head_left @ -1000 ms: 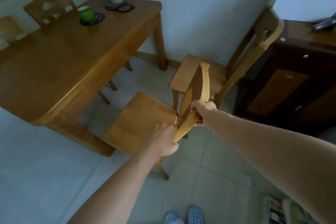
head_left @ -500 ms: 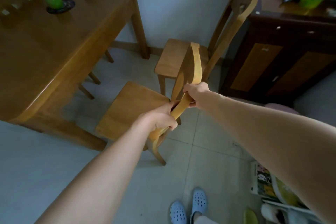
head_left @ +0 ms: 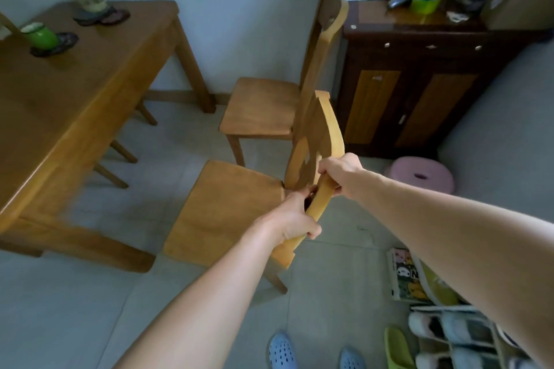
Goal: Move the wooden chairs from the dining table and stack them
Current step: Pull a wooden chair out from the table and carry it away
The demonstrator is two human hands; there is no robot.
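A light wooden chair (head_left: pixel 227 210) stands on the tiled floor in front of me, its seat toward the dining table (head_left: pixel 75 105). My left hand (head_left: pixel 295 219) grips the near end of its curved backrest top rail, and my right hand (head_left: pixel 340 172) grips the same rail farther along. A second wooden chair (head_left: pixel 263 105) stands behind it by the wall, its tall back against the dark cabinet. Legs of another chair show under the table's far side.
A dark wooden cabinet (head_left: pixel 419 93) stands at the right with clutter on top. A pink stool (head_left: pixel 422 177) sits on the floor beside it. A shoe rack (head_left: pixel 458 335) and a printed bag lie at lower right. A green cup (head_left: pixel 42 37) and a jar sit on the table.
The view has swung a little and the chair has shifted away from the table toward me. Both hands keep their hold on the backrest rail.
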